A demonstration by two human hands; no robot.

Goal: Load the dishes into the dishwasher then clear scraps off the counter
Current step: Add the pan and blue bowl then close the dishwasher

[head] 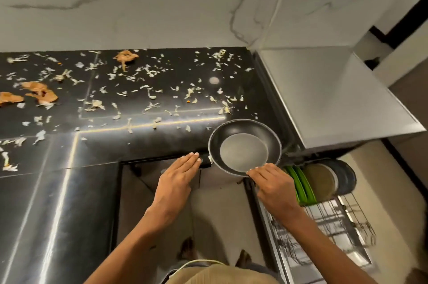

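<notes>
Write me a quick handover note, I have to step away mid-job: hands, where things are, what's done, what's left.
Left hand: fingers straight, fingertips on the frying pan's handle, no grip yet.
Right hand: fingertips at the pan's near rim; a grip cannot be told.
Frying pan: at the counter's right front corner.
Done: green plates and round dishes stand in the pulled-out rack.
Left: load the pan, then clear the vegetable scraps and peels spread over the counter.

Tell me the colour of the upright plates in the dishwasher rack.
Bright green plates, seen best in the head view.
</notes>
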